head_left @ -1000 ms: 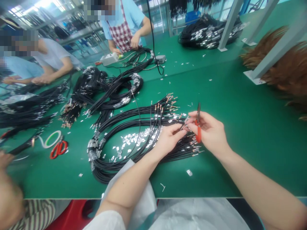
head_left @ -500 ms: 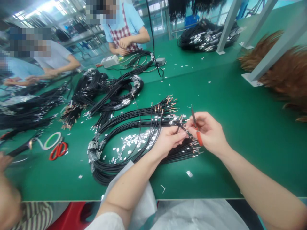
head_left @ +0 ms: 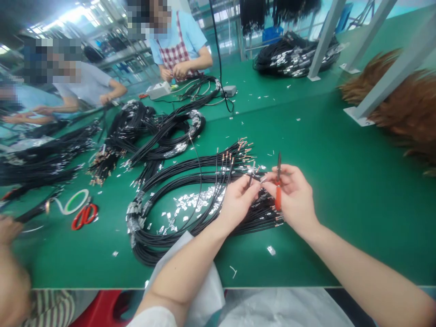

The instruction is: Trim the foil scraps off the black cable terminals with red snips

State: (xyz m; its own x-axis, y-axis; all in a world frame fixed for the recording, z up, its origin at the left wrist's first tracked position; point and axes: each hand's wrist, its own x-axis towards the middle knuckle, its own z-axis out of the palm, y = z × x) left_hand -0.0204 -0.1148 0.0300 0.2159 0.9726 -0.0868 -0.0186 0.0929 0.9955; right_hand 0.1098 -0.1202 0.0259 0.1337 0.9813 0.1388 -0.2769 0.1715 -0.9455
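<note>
My left hand [head_left: 237, 202] pinches the end of a black cable [head_left: 251, 178] above a looped bundle of black cables [head_left: 177, 227] with copper-tipped ends. My right hand [head_left: 294, 197] is closed round small scissors with orange handles [head_left: 278, 190], blades pointing up, and its fingertips meet the same cable end. White label scraps [head_left: 190, 202] lie scattered inside the loop on the green table [head_left: 340, 181].
Red scissors [head_left: 84, 215] and a tape roll [head_left: 73, 200] lie at the left. More cable bundles [head_left: 150, 127] fill the left and far side [head_left: 293, 52]. Other people work across the table and at the left. Metal posts [head_left: 384, 86] stand at the right.
My hands shifted slightly. The scissors went from upright to tilted left and back to upright. The person opposite brought both hands together.
</note>
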